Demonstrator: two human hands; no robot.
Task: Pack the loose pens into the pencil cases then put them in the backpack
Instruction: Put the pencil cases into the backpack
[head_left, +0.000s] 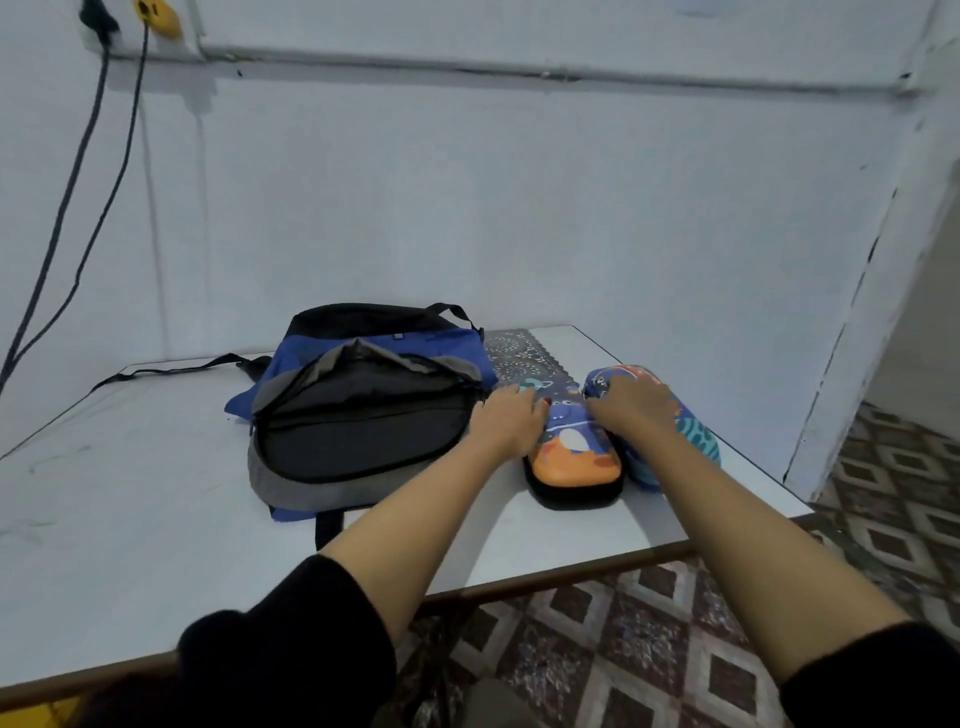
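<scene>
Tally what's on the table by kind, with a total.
Backpack: 1
Pencil cases: 2, the orange-ended case and the teal-patterned case
Patterned mat: 1
Loose pens: 0 in view
Total: 4
</scene>
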